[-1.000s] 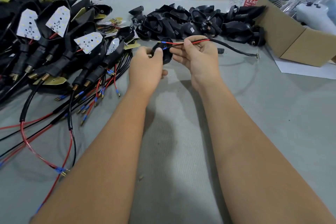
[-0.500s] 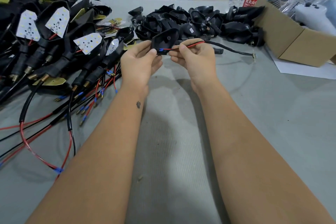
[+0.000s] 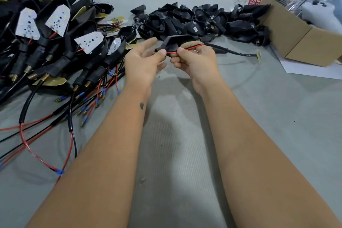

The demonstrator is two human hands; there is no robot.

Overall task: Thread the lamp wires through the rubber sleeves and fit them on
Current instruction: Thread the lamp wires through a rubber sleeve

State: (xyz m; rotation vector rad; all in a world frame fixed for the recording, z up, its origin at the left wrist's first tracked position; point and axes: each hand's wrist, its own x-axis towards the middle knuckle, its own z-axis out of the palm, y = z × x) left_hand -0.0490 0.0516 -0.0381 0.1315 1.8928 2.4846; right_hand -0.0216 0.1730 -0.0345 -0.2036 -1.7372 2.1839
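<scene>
Your left hand (image 3: 143,61) pinches the red wire (image 3: 185,49) w/ thumb and curled fingers, just beside the black rubber sleeve (image 3: 177,41). Your right hand (image 3: 196,59) pinches the same wire, fingers curled round it, sleeve touching above. Both held over the worktop (image 3: 259,116) middle; wire's far end trails toward the cardboard box (image 3: 296,39) at the right edge.

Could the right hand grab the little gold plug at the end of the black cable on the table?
Probably yes. The gold plug lies alone on bare table to the right of the right hand, nothing between them. But that hand is pinching the red wire, so it must let go first.
</scene>
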